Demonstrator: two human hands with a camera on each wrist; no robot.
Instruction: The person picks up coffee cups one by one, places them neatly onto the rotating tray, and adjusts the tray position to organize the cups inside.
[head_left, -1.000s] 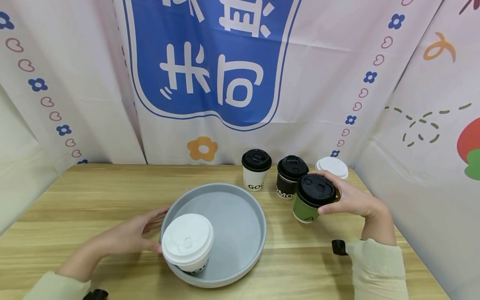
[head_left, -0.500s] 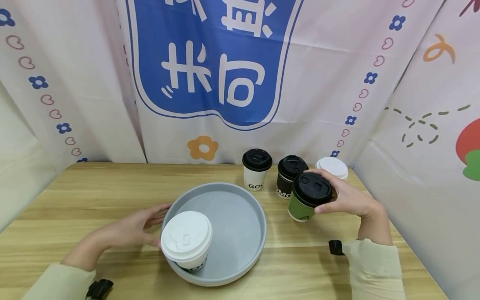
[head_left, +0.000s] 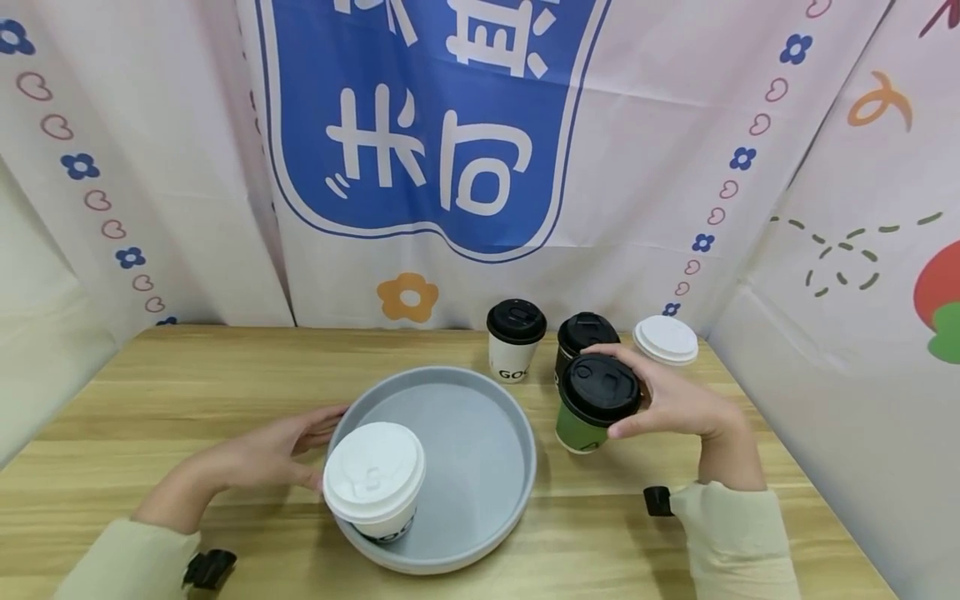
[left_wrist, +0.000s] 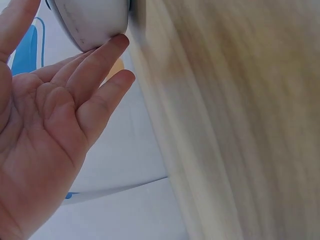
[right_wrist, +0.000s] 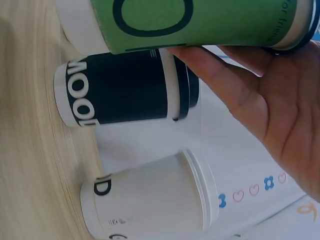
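A green paper cup (head_left: 581,429) with a black lid is gripped by my right hand (head_left: 667,400), thumb on the near side and fingers round the back. The right wrist view shows this green cup (right_wrist: 200,22) close over the table. My left hand (head_left: 262,454) rests its fairly straight fingers against the left side of a round grey tray (head_left: 480,546). Seen from the left wrist, the fingertips touch the outer wall of the tray (left_wrist: 95,20). A white cup (head_left: 375,479) with a white lid stands on the tray's left part, close to my left thumb.
Behind the tray stand a white cup (head_left: 513,346) with a black lid and a black cup (right_wrist: 125,90), partly hidden by the green one in the head view. A white-lidded cup (head_left: 665,340) is at the back right. A printed cloth (head_left: 630,167) hangs behind the wooden table (head_left: 225,358).
My right hand has carried the green cup leftward toward the tray, so it covers more of the black cup. The left hand and the tray have hardly moved.
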